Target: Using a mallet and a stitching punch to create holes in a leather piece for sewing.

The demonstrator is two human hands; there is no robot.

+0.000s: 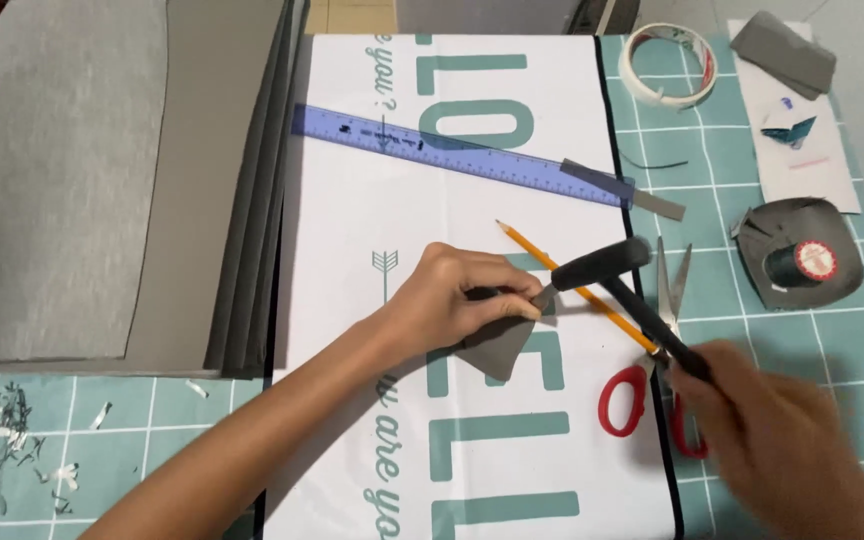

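The left hand (457, 300) presses down on a small grey piece (500, 345) of folded material, fingers together and clamped on its upper edge, holding it flat against a white sheet (372, 220) with teal lettering; the piece lies near the middle of that sheet, just below the fingers. The right hand (782, 440) is blurred at the lower right, closed around the dark handle of a black hammer (602, 265); the hammer's head hangs just above and to the right of the grey piece, close to the left fingertips, and whether it touches the piece cannot be told.

A yellow pencil (577, 290) lies slantwise under the hammer, its tip pointing up and left; red-handled scissors (652, 380) lie on the sheet's right edge, blades pointing up, partly under the right hand. A blue ruler (452, 150) lies tilted across the upper part of the sheet, with a grey strip (622, 187) at its right end.

The tabletop (752, 170) carries a teal grid mat; on it, a roll of tape (667, 65) at the top, a spool (802, 262) of dark thread resting on a grey scrap at the right. A stack of grey boards (222, 180) lies left of the sheet; thin shavings (2, 440) are scattered at the lower left.
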